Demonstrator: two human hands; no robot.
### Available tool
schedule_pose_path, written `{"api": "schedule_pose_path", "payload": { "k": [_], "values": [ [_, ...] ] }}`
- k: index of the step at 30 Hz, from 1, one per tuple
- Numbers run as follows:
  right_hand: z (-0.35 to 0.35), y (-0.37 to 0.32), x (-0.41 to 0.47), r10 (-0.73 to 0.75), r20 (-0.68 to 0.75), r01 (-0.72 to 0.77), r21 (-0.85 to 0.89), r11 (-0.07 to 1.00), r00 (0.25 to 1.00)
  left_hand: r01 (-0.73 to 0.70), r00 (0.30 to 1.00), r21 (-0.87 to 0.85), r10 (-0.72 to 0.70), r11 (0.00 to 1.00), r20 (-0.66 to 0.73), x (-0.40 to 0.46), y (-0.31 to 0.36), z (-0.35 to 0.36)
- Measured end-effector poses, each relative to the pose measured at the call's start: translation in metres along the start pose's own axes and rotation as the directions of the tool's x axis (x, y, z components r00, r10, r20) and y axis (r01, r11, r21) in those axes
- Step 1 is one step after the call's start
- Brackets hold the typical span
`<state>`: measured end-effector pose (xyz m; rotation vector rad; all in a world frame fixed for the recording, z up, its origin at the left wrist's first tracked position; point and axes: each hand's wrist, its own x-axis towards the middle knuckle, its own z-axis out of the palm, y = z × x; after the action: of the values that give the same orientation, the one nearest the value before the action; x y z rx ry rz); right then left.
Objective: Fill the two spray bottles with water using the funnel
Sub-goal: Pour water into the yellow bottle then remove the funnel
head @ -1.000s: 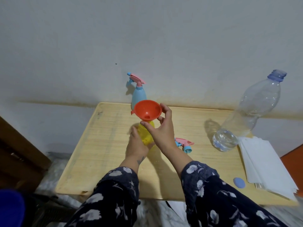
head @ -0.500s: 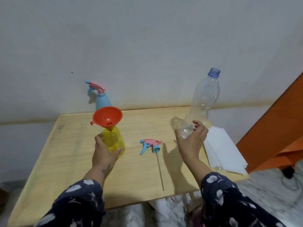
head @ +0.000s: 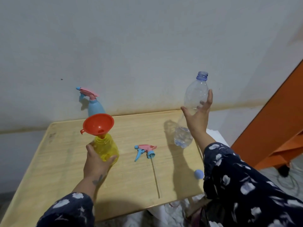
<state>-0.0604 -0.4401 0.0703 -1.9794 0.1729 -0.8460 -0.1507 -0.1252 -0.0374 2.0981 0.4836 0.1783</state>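
To the right of the orange funnel (head: pixel 98 124), which sits upright in the neck of the yellow spray bottle (head: pixel 106 149), the right hand (head: pixel 197 117) wraps the uncapped water bottle (head: pixel 192 110) mid-body, its long axis near vertical, mouth up. The left hand (head: pixel 95 162) grips the yellow bottle's base. The right fingers are partly hidden behind clear plastic; the little water shows only near the bottom.
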Motion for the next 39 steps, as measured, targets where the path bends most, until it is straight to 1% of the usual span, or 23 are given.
{"api": "schedule_pose_path", "payload": {
  "k": [2, 5, 7, 9, 10, 12, 14, 19, 21, 23, 25, 28, 34, 39],
  "values": [
    [0.002, -0.002, 0.000, -0.018, 0.009, 0.018, 0.006, 1.000, 1.000, 0.004, 1.000, 0.002, -0.004, 1.000, 0.002, 0.000, 0.001, -0.001],
    [0.006, -0.011, -0.007, -0.102, 0.071, 0.102, 0.001, 0.995, 0.992, 0.008, 1.000, 0.010, -0.008, 1.000, 0.000, 0.001, 0.002, -0.002],
    [0.008, -0.022, -0.012, -0.118, 0.143, 0.124, -0.037, 0.992, 0.983, 0.011, 1.000, 0.015, -0.011, 1.000, 0.001, -0.001, 0.004, -0.002],
    [0.009, -0.037, -0.015, -0.130, 0.276, 0.157, -0.077, 0.985, 0.952, 0.014, 1.000, 0.017, -0.014, 1.000, 0.001, -0.002, 0.004, -0.001],
    [0.010, -0.045, -0.017, -0.145, 0.369, 0.190, -0.090, 0.978, 0.918, 0.015, 1.000, 0.018, -0.015, 1.000, -0.001, -0.002, 0.004, -0.001],
    [0.012, -0.060, -0.020, -0.172, 0.544, 0.269, -0.103, 0.958, 0.821, 0.021, 1.000, 0.016, -0.021, 1.000, -0.010, -0.003, 0.005, -0.001],
    [0.015, -0.072, -0.026, -0.190, 0.663, 0.336, -0.098, 0.937, 0.724, 0.032, 0.999, 0.018, -0.031, 0.999, -0.026, -0.005, 0.006, -0.001],
    [0.023, -0.094, -0.042, -0.215, 0.828, 0.519, -0.104, 0.848, 0.518, 0.037, 0.998, 0.015, -0.036, 0.999, -0.044, -0.009, 0.005, -0.001],
    [0.025, -0.100, -0.045, -0.204, 0.866, 0.575, -0.113, 0.810, 0.457, 0.031, 0.999, -0.003, -0.031, 1.000, -0.039, -0.011, 0.003, -0.002],
    [0.025, -0.106, -0.045, -0.191, 0.890, 0.629, -0.129, 0.767, 0.415, 0.032, 0.999, -0.019, -0.032, 0.999, -0.029, -0.011, 0.001, -0.003],
    [0.025, -0.112, -0.044, -0.189, 0.901, 0.686, -0.148, 0.712, 0.391, 0.041, 0.999, -0.023, -0.042, 0.999, -0.020, -0.011, 0.000, -0.003],
    [0.024, -0.118, -0.042, -0.197, 0.903, 0.757, -0.182, 0.628, 0.381, 0.053, 0.999, -0.018, -0.053, 0.998, -0.009, -0.010, 0.000, -0.004],
    [0.027, -0.126, -0.039, -0.248, 0.899, 0.859, -0.219, 0.464, 0.362, 0.075, 0.997, 0.102, -0.078, 0.992, 0.024, -0.010, 0.004, -0.008],
    [0.030, -0.132, -0.035, -0.265, 0.892, 0.884, -0.247, 0.396, 0.367, 0.059, 0.998, 0.104, -0.062, 0.993, 0.028, -0.011, 0.003, -0.010]
  ]
}}
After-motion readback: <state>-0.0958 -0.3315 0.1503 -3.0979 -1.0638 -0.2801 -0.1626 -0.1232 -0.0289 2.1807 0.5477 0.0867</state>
